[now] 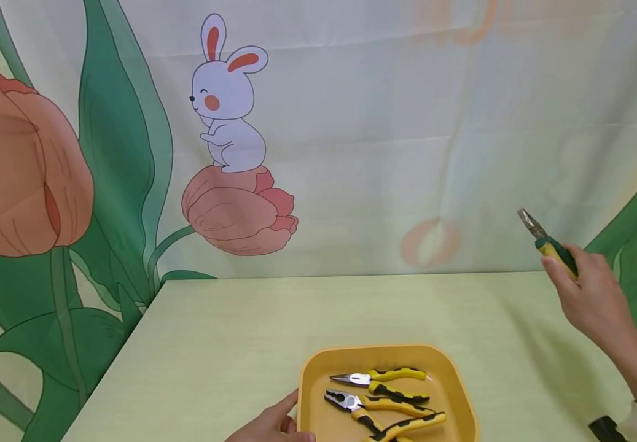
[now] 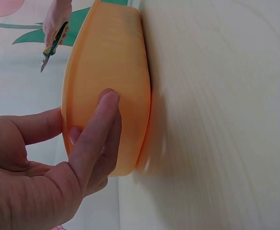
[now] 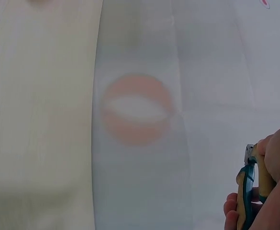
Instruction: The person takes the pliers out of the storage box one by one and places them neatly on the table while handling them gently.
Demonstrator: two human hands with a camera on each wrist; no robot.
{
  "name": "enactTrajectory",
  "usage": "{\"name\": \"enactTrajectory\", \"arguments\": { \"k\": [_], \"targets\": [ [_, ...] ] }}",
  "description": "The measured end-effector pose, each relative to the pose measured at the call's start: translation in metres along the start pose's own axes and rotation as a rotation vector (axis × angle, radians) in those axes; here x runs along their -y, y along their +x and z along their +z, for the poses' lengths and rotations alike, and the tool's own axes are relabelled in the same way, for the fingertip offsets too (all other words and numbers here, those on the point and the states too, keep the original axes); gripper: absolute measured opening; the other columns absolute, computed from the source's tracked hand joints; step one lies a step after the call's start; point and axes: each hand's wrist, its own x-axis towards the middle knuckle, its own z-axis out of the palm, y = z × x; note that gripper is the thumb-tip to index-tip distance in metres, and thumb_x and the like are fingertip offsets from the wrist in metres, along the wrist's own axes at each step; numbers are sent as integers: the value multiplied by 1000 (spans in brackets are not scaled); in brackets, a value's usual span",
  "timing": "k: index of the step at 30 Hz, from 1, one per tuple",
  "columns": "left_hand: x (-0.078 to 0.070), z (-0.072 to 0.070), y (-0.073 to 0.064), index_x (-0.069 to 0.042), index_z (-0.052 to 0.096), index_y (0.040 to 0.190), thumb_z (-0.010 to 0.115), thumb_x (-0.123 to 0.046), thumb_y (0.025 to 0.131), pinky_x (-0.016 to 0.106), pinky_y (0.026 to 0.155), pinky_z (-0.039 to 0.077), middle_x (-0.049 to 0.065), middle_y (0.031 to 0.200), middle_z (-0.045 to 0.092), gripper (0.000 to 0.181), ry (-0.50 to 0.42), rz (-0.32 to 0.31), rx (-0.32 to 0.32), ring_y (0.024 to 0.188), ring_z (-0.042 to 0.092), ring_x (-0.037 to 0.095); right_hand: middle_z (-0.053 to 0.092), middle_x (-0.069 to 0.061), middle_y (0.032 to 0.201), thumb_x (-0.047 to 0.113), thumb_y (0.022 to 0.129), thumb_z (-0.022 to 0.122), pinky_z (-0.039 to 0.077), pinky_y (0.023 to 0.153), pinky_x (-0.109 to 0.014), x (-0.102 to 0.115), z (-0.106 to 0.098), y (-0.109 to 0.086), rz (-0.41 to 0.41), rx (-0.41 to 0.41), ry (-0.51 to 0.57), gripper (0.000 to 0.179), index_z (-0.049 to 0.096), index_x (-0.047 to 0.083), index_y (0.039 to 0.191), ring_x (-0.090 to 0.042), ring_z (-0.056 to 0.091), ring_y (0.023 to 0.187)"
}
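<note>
High over the table's right side, my right hand [image 1: 597,301] grips pliers [image 1: 550,244] with green and yellow handles, their metal nose pointing up and left. In the right wrist view the pliers' handles [image 3: 247,191] stand spread within the fingers. At the tray's left side, my left hand [image 2: 82,158] holds the yellow tray [image 2: 108,52], thumb at the rim and fingers against the outer wall. Inside it lie needle-nose pliers [image 1: 376,379] and combination pliers [image 1: 351,402], both with yellow and black handles. Another yellow-black handle [image 1: 406,425] lies across the front, its tool cut off by the frame.
The pale table [image 1: 230,344] runs back to a hanging printed cloth [image 1: 351,153] with a rabbit and tulips. A dark object [image 1: 605,428] sits by the right sleeve at the lower right.
</note>
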Motion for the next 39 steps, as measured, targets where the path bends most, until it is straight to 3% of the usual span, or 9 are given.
{"name": "enactTrajectory", "arguments": {
  "k": [6,10,14,18,23,28,35,39],
  "targets": [
    [0,0,2,-20,21,157,82,-42,74,29,64,54,14,93,61,106,-4,-19,-11,80,64,23,54,-25,83,34,106,40,35,46,-31,-8,4,2,-40,-22,-4,56,49,-17,125,-23,47,59],
    [-1,0,1,-20,21,157,82,-42,75,29,63,55,14,92,61,105,-3,-10,-13,79,64,23,52,-16,72,34,104,43,32,44,-30,-11,9,3,-34,-19,0,49,54,-13,111,-19,43,54],
    [0,-1,-1,-20,20,158,81,-42,76,29,64,55,14,92,62,105,-7,-2,-5,79,65,22,52,-18,73,36,104,43,31,46,-31,-14,17,2,-2,-10,-22,51,53,-14,110,-25,46,59],
    [3,-3,1,-19,17,158,81,-43,76,29,66,57,14,93,63,107,-30,-2,17,79,67,22,54,-24,83,38,104,42,33,47,-32,-18,24,1,30,17,-27,56,50,-15,118,-32,49,69],
    [5,-4,2,-19,16,159,80,-42,77,29,66,57,13,92,64,106,-42,2,24,80,67,22,52,-35,104,42,104,40,38,54,-42,-25,29,1,77,56,-29,65,44,-18,128,-44,49,87],
    [6,-3,3,-19,14,159,77,-43,82,29,66,57,12,91,64,102,-26,15,26,78,66,20,46,-41,114,45,103,39,40,60,-52,-33,32,1,111,97,-48,71,41,-21,131,-52,46,97],
    [6,-5,5,-21,17,159,80,-41,79,27,65,57,9,88,65,104,-60,27,55,77,67,18,48,-36,100,45,103,41,35,48,-33,-45,35,-1,129,110,-71,68,45,-20,125,-39,48,78],
    [8,-6,7,-22,17,159,80,-41,79,28,65,58,10,89,66,103,-65,30,58,78,68,19,48,-32,94,46,103,40,33,46,-33,-49,38,-2,146,117,-76,65,49,-17,119,-34,47,72]
  ]
}}
